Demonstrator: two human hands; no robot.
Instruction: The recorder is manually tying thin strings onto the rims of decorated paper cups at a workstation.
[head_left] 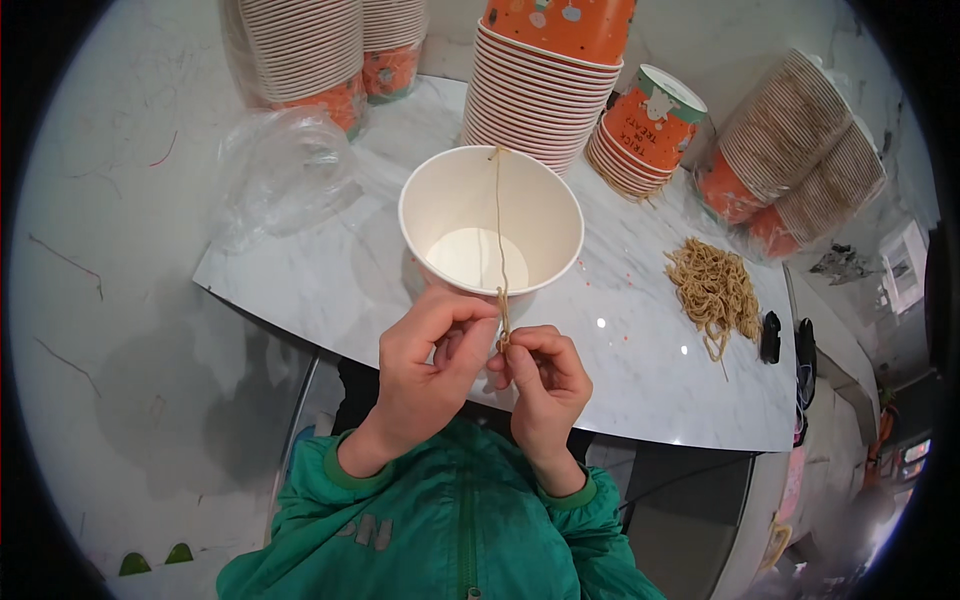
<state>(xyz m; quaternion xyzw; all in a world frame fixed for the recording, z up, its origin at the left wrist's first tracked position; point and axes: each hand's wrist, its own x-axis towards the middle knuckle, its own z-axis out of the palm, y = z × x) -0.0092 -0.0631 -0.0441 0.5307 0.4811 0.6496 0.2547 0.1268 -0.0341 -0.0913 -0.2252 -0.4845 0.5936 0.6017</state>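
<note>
One white, grey-veined tabletop was seen running along a pale wall. Six stacks of paper tubs were counted: two wrapped stacks at the far left, one tall stack behind the middle, one short stack beside it, and two leaning, wrapped stacks at the right. One crumpled clear plastic bag was left near the left edge. One white-lined tub was stood upright, centred in front of the person. Two hands were held at its near rim: by the right hand, one tan cord was pinched between thumb and finger; the left hand was curled with its fingertips at the cord, though whether it was gripped cannot be told. The cord was stretched across the tub's mouth from the far rim. One heap of tan cords was piled at the right, with one small black object just beside it.
</note>
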